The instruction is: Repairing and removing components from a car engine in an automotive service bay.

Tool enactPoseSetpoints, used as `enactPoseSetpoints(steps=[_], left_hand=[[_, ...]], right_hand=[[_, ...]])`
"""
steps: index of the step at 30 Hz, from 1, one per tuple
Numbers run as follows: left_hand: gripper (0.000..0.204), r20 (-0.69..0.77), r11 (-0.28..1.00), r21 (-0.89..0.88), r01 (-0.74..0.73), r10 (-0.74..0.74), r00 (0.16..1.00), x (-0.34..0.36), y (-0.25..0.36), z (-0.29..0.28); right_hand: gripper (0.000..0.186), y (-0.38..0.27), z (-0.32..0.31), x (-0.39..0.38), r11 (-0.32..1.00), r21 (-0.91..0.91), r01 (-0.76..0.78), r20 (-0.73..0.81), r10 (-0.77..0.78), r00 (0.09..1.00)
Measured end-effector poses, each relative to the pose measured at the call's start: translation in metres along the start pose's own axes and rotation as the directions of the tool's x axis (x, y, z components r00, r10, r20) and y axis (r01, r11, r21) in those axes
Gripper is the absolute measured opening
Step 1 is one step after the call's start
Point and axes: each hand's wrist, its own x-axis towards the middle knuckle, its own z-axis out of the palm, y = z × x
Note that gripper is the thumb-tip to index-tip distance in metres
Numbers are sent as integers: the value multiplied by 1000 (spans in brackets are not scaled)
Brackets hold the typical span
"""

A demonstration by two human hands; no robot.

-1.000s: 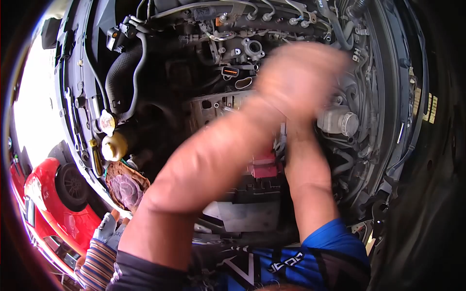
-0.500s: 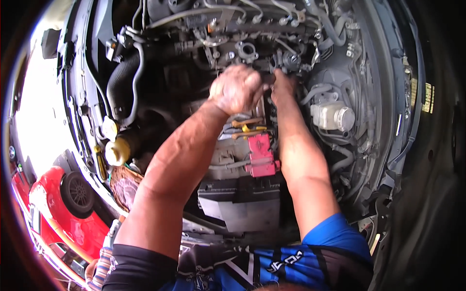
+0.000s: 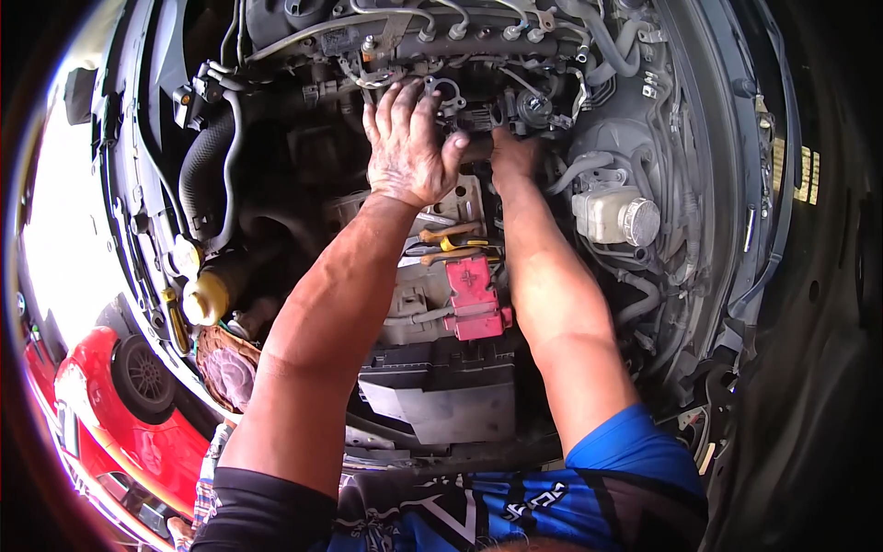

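Reaching around the flanged port (image 3: 451,93) seems in hand. Left hand (image 3: 407,152) is held open just beside it, fingers spread; grip of right hand (image 3: 515,158) can't be told. Careful finger placement probably needed next.

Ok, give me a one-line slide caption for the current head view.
Open, bare left hand and partly hidden, bare right hand at grey metal engine parts, beyond a red plastic cover.

The left hand (image 3: 405,156), curled half a second ago, has opened, its fingers (image 3: 400,109) spread over the engine (image 3: 460,48). It overlapped the right hand (image 3: 515,158) a second ago; now they are apart, baring the wooden handles (image 3: 449,233) beneath.
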Motion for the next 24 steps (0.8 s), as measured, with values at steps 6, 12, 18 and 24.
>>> enactPoseSetpoints(steps=[6, 12, 18, 24], left_hand=[[59, -30, 998, -61, 28, -30, 999, -10, -16, -1], [29, 239, 934, -68, 351, -326, 915, -12, -11, -86], [27, 257, 960, -277, 34, 40, 966, 77, 125, -77], [18, 233, 983, 61, 176, -185, 955, 54, 88, -62]], right_hand=[[71, 21, 13, 9, 976, -214, 43, -196, -85, 977], [34, -39, 21, -23, 869, 367, -332, 33, 345, 938], [35, -184, 33, -121, 183, 982, -37, 167, -774, 611], [14, -23, -63, 45, 660, 657, -365, 264, 252, 931]])
